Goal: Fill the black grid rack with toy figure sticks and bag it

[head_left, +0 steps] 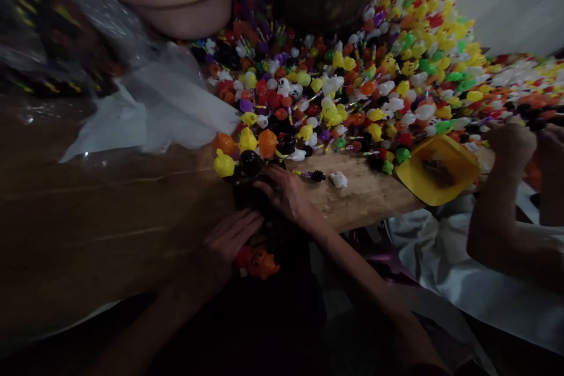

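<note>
Go gently by the black toy (251,162); I cannot tell whether left hand (228,239) or right hand (289,194) grips anything.

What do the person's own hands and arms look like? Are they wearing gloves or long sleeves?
No gloves! The left hand and right hand are both bare, with fingers showing. The left forearm and right forearm look long, slim and uncovered. It's too dark to tell about small things like rings.
</note>
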Tool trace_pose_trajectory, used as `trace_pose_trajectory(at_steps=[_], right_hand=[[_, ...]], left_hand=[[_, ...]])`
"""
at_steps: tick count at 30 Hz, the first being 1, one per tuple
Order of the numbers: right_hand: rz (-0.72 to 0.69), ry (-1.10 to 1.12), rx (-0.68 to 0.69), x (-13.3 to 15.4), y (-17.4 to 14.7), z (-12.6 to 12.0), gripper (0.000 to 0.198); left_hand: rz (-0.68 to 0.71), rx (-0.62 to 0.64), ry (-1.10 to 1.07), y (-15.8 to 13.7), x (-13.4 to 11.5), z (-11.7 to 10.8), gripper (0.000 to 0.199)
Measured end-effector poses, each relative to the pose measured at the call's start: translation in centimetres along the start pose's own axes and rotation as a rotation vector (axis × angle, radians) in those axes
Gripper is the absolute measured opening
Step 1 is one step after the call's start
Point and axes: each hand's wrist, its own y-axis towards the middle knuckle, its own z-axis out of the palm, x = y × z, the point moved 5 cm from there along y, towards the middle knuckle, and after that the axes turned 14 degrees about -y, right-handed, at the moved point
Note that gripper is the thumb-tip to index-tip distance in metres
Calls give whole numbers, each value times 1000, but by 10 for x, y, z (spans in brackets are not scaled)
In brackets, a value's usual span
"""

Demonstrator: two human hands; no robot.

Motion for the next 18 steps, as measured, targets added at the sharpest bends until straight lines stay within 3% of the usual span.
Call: trace_pose_trajectory(at_steps=[3,7,9,12,15,18], right_hand=[[63,-75,-183,-20,-21,-44,24],[308,-426,-274,-90,-24,-96,23],[421,-595,-253,-125,-11,-110,22],[549,-771,-188,-161,14,-122,24],[632,-913,-151,-178,33,-135,27],[611,-973,-161,-187,50,-147,31]], left_hand=[[-45,24,12,-5,3,-7,42],[-80,-66,25,-2,6,-19,39],[-96,-103,68,6,9,-15,40],[-68,-8,157,22,11,7,45],[-47,23,155,29,15,25,44],[-86,42,117,27,23,31,41]])
